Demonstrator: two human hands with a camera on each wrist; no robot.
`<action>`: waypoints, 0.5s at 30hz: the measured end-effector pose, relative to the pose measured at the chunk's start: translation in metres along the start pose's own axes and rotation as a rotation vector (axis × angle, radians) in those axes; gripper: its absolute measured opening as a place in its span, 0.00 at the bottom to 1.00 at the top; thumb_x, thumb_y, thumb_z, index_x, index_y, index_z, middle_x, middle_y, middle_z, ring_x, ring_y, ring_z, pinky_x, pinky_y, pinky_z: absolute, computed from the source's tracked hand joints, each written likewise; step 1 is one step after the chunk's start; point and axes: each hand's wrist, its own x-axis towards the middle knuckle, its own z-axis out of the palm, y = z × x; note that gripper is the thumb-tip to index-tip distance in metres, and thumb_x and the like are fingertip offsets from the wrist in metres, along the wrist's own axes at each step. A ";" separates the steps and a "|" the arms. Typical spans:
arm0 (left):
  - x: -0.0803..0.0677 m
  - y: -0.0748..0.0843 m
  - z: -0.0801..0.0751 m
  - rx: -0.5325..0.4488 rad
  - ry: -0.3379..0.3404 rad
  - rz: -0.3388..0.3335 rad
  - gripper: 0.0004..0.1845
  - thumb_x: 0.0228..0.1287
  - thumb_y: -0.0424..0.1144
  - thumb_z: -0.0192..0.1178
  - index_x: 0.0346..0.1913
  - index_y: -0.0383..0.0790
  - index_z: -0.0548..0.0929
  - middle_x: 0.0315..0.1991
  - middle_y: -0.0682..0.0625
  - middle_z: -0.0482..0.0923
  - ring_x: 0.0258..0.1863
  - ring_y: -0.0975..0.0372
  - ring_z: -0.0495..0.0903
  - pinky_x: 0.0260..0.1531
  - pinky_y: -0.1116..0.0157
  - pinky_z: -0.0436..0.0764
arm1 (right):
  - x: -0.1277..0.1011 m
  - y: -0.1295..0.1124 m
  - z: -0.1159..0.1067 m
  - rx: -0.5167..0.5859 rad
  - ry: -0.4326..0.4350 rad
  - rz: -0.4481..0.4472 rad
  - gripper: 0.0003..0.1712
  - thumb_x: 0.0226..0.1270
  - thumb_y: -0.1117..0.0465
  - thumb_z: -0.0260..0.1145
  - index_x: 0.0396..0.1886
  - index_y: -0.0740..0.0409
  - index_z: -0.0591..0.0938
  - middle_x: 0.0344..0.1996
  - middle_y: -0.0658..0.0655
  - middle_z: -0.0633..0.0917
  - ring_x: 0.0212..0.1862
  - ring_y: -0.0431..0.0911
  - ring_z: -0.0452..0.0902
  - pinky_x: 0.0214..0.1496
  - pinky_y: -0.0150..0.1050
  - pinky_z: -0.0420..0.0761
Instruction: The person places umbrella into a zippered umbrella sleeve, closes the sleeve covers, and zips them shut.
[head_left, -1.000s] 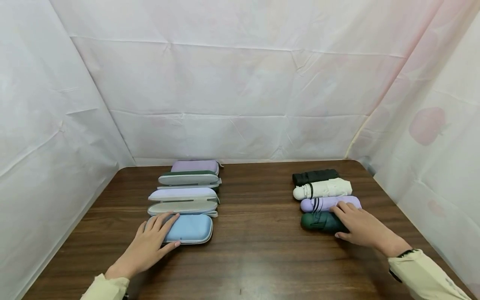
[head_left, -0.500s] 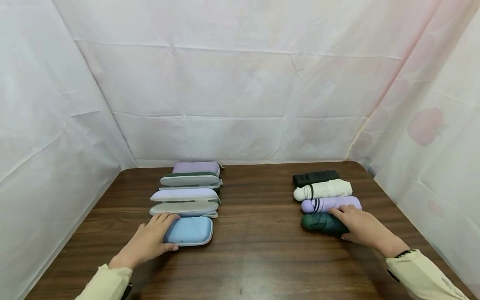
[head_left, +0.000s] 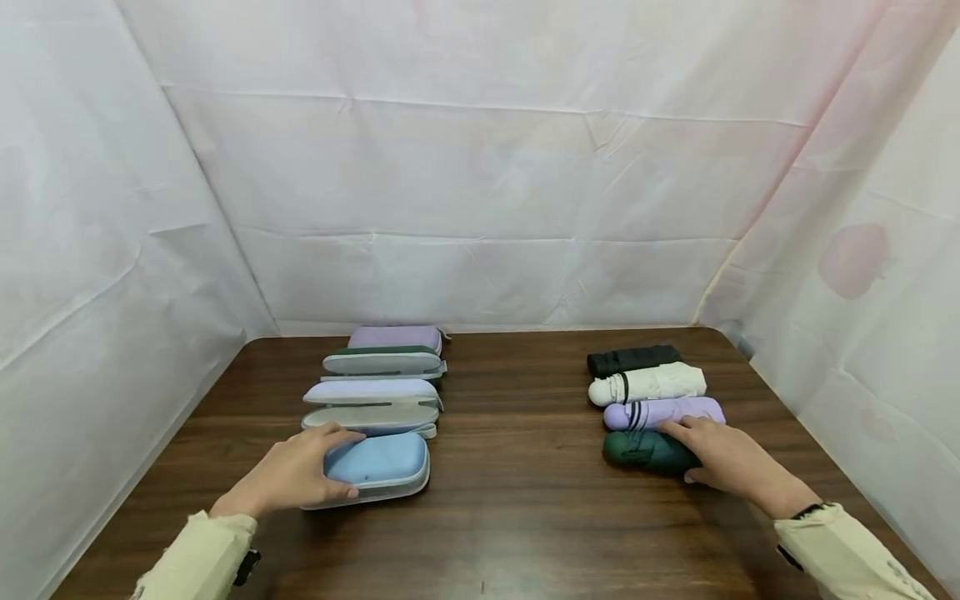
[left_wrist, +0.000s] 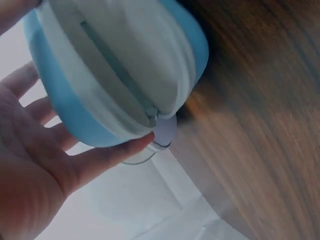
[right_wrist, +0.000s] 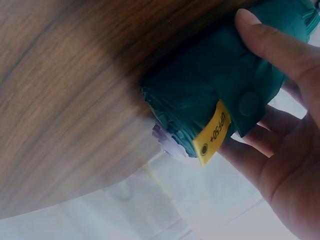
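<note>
Blue case (head_left: 382,460): sits at the near end of the left row on the worktop (head_left: 517,492). Gapes along the side facing the left wrist view; shows pale lining (left_wrist: 137,45) and a darker strip (left_wrist: 110,61) inside. Held in left hand (head_left: 288,471), fingers over the top toward the far edge, thumb at the near edge.

Green umbrella (head_left: 647,451): lies rolled at the near end of the right row, well apart from the blue case. Held in right hand (head_left: 723,458), thumb on one side, fingers round the other. Carries a round button (right_wrist: 249,103) and, at the end, a yellow tag (right_wrist: 212,134) reading "UPF50+".

Just beyond the blue case: lavender case (head_left: 375,389), parted, grey lining toward the near side. Farther back: dark-green case (head_left: 390,350), also parted and grey-lined. Last in line, by the far edge: purple case (head_left: 395,337).

Beyond the green umbrella, in close order: lilac umbrella (head_left: 678,408) with black bands near the round left end; white umbrella (head_left: 660,382); black umbrella (head_left: 633,360), farthest.

Round about: pale, creased sheeting (head_left: 480,167) behind and on both sides, faded red print (head_left: 855,260) at right. Cream sleeves (head_left: 202,554) on both arms.
</note>
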 end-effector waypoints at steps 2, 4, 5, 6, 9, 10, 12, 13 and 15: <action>0.000 0.000 -0.003 -0.004 -0.014 0.001 0.39 0.40 0.61 0.73 0.58 0.47 0.80 0.51 0.53 0.76 0.43 0.59 0.77 0.34 0.55 0.76 | 0.000 0.000 0.000 -0.001 -0.002 -0.001 0.42 0.33 0.58 0.83 0.55 0.60 0.77 0.40 0.56 0.80 0.42 0.54 0.78 0.38 0.50 0.78; 0.001 0.000 -0.006 -0.007 -0.023 -0.005 0.38 0.41 0.63 0.71 0.58 0.49 0.80 0.51 0.54 0.76 0.41 0.62 0.77 0.34 0.57 0.76 | 0.001 0.001 0.000 -0.004 -0.002 -0.001 0.42 0.33 0.58 0.83 0.54 0.60 0.78 0.39 0.55 0.80 0.41 0.53 0.78 0.38 0.50 0.78; 0.001 0.000 -0.008 -0.009 -0.026 -0.004 0.38 0.42 0.64 0.71 0.58 0.49 0.80 0.51 0.55 0.76 0.40 0.63 0.77 0.34 0.58 0.76 | 0.002 0.001 0.000 -0.002 0.000 0.000 0.42 0.33 0.58 0.83 0.54 0.60 0.78 0.39 0.55 0.79 0.41 0.53 0.78 0.38 0.49 0.78; 0.002 0.001 -0.010 -0.010 -0.028 -0.005 0.38 0.42 0.65 0.70 0.58 0.49 0.80 0.50 0.55 0.77 0.39 0.63 0.76 0.33 0.59 0.75 | 0.002 0.001 0.000 0.000 0.001 0.003 0.42 0.33 0.58 0.83 0.54 0.59 0.78 0.39 0.54 0.79 0.41 0.53 0.78 0.38 0.50 0.78; 0.003 0.003 -0.015 -0.017 -0.028 -0.013 0.39 0.43 0.67 0.68 0.58 0.50 0.81 0.49 0.56 0.77 0.36 0.64 0.75 0.31 0.60 0.75 | 0.002 0.001 0.000 0.006 -0.005 0.014 0.42 0.33 0.58 0.83 0.55 0.59 0.78 0.39 0.54 0.79 0.41 0.53 0.78 0.37 0.50 0.78; 0.003 0.004 -0.017 -0.020 -0.028 -0.016 0.39 0.44 0.68 0.67 0.58 0.50 0.81 0.49 0.56 0.77 0.37 0.64 0.75 0.31 0.60 0.74 | 0.002 0.001 0.000 0.009 -0.009 0.018 0.42 0.33 0.57 0.83 0.55 0.59 0.78 0.40 0.54 0.79 0.42 0.54 0.78 0.37 0.50 0.78; 0.003 0.006 -0.019 -0.025 -0.029 -0.015 0.38 0.45 0.69 0.66 0.58 0.51 0.80 0.50 0.56 0.77 0.38 0.63 0.75 0.32 0.60 0.75 | 0.001 0.001 0.000 0.014 -0.018 0.025 0.42 0.34 0.57 0.83 0.55 0.59 0.78 0.40 0.55 0.80 0.42 0.54 0.78 0.37 0.50 0.78; 0.004 0.007 -0.020 -0.027 -0.029 -0.011 0.38 0.46 0.69 0.65 0.59 0.52 0.80 0.51 0.55 0.77 0.39 0.63 0.76 0.33 0.59 0.75 | 0.000 0.001 0.000 0.014 -0.021 0.026 0.42 0.34 0.57 0.83 0.55 0.59 0.78 0.41 0.55 0.80 0.42 0.54 0.78 0.37 0.50 0.78; 0.006 0.009 -0.022 -0.033 -0.029 0.008 0.37 0.47 0.69 0.64 0.59 0.52 0.80 0.52 0.55 0.77 0.42 0.62 0.76 0.34 0.59 0.75 | 0.000 0.001 0.001 0.014 -0.025 0.027 0.42 0.34 0.57 0.83 0.55 0.59 0.78 0.41 0.55 0.80 0.42 0.54 0.78 0.38 0.50 0.78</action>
